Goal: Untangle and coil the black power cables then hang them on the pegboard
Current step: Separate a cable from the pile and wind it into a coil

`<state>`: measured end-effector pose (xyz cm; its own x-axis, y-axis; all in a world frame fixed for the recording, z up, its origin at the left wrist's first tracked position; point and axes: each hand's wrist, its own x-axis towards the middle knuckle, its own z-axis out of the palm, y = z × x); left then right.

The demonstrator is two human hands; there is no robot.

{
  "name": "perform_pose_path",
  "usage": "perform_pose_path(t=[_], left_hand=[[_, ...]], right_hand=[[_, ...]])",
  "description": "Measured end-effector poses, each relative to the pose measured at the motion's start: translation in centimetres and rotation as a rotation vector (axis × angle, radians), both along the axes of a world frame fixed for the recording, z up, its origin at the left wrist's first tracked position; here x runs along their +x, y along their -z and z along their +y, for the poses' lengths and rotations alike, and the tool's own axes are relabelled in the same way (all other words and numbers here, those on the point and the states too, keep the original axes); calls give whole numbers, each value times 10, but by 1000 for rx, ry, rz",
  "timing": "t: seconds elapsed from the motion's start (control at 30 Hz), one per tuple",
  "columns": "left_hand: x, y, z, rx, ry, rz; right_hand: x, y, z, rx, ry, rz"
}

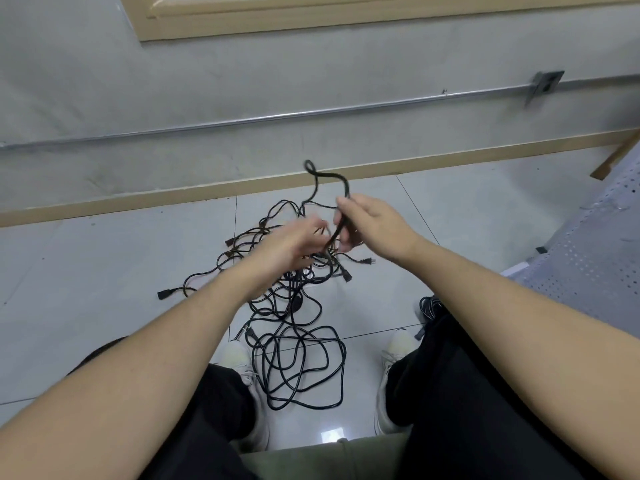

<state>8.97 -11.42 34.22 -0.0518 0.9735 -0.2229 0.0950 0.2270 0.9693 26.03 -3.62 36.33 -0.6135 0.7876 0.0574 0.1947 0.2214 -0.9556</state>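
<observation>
Black power cables lay knotted on the tiled floor between the person's shoes. The right hand pinched one raised cable strand, lifting it clear so its path through the knot could be traced. The left hand was blurred; its grip could not be determined. A perforated panel, likely the pegboard, stood at right.

Pale glossy floor tiles run to a tan baseboard along the far grey wall. A metal conduit crosses that wall to a small box at right. A tan window frame sits above.
</observation>
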Motion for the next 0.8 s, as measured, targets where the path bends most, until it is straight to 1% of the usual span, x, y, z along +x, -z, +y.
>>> perform_pose_path(t=[0.07, 0.13, 0.2, 0.23, 0.27, 0.37, 0.43, 0.5, 0.57, 0.67, 0.73, 0.8], left_hand=[[6, 11, -3, 29, 153, 249], [10, 17, -4, 55, 249, 403], [8, 23, -1, 76, 260, 522], [9, 23, 0, 77, 247, 551], [10, 24, 2, 78, 223, 540], [19, 16, 5, 41, 93, 342], [22, 6, 6, 45, -4, 211], [19, 1, 7, 73, -82, 101], [15, -4, 7, 97, -149, -54], [11, -11, 8, 136, -250, -320], [8, -15, 9, 154, -314, -444], [7, -17, 9, 165, -352, -516]], right_hand=[[2, -7, 2, -86, 53, 100], [4, -9, 4, -165, 86, 172], [5, -11, 6, -230, 96, 229], [4, -12, 6, -256, 98, 245], [4, -13, 6, -288, 102, 259], [5, -15, 11, -420, 87, 278], [7, -9, 16, -381, 72, 142], [11, 0, 19, -290, 25, -67], [17, 8, 20, -249, -111, -245], [22, 10, 14, -291, -395, -440], [21, 10, 8, -266, -525, -514], [15, 13, 4, -199, -538, -508]])
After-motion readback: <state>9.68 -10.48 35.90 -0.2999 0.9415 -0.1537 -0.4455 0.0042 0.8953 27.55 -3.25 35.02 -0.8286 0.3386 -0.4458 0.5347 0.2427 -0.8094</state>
